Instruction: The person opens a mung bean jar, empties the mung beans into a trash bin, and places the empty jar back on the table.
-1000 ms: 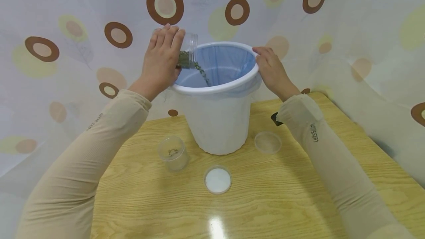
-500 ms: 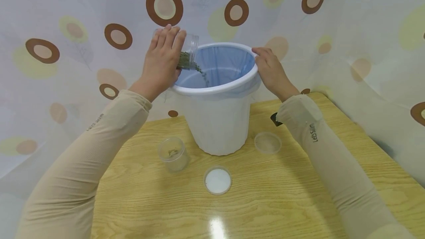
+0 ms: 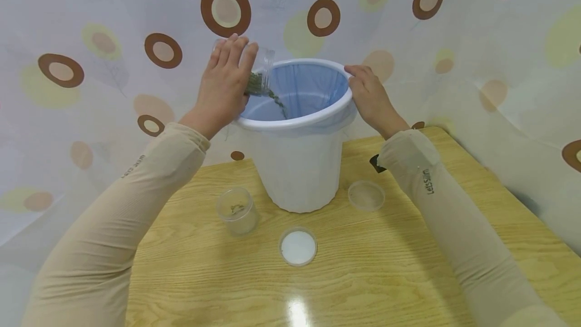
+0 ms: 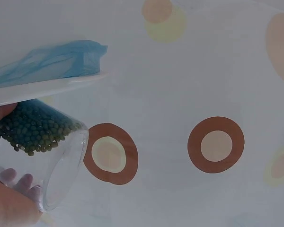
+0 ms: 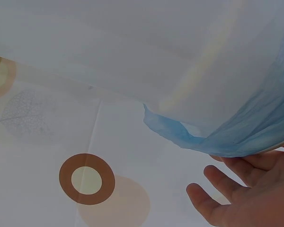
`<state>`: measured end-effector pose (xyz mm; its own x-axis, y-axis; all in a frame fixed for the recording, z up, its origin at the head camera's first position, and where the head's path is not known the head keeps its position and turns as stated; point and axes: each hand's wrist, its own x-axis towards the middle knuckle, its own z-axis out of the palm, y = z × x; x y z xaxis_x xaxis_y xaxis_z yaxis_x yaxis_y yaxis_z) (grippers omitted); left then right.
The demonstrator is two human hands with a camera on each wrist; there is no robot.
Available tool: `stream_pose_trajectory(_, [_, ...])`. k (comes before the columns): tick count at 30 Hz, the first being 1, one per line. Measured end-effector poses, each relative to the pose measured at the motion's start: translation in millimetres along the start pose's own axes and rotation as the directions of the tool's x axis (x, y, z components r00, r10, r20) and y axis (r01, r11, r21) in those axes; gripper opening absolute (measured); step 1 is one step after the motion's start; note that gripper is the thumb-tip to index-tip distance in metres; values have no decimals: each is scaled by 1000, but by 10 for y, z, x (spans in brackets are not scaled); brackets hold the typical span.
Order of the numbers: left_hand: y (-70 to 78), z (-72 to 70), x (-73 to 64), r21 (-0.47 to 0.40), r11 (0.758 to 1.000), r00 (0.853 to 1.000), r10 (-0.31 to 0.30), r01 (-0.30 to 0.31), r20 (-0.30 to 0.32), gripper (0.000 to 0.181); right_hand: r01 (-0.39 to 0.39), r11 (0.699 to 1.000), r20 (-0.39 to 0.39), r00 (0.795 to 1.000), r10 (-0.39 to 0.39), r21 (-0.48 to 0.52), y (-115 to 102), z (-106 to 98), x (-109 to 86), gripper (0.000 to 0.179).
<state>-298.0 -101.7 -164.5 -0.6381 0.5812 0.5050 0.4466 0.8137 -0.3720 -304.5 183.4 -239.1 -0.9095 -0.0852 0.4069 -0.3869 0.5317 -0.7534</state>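
Note:
My left hand [image 3: 223, 82] grips a clear plastic jar [image 3: 265, 64], tipped sideways over the left rim of a white trash bin [image 3: 299, 165]. Small green mung beans [image 4: 35, 127] lie along the jar's lower side, and a thin stream [image 3: 278, 103] of them runs from its mouth into the bin. A blue bag [image 3: 313, 82] lines the bin and folds out over its edge. On the right, my right hand [image 3: 373, 97] holds the bin's rim; in the right wrist view several of its fingers [image 5: 222, 182] reach loosely below the bag's edge.
An open clear jar [image 3: 238, 213] with a few bits inside stands left of the bin's base. A round lid with a white disc [image 3: 297, 247] lies in front, a clear lid [image 3: 366, 196] to the right. A black piece [image 3: 378, 163] sits by the right sleeve. Patterned sheeting backs the wooden table [image 3: 218, 276].
Beans keep falling from the tipped jar into the bin. The left hand and jar have shifted slightly to the right; the right hand stays at the rim.

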Motion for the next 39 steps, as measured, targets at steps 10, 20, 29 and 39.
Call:
stream_pose_trajectory(10, [3,10,7,21,1000,1000,14,-14,-19,80,-6,1000,8,1000,6,6,-7,4,-12,55])
stream_pose_trajectory(20, [1,9,8,40,999,999,33,-31,-43,75,3,1000,-5,1000,-3,4,15,17,3,54])
stream_pose_trajectory(29, [-1,15,1,49,998,999,41,-40,-21,69,5,1000,-8,1000,-5,-2,25,24,11,54])
stream_pose_trajectory(39, [-1,11,10,82,994,997,72,-70,-29,65,6,1000,-15,1000,-6,-11,17,22,14,54])
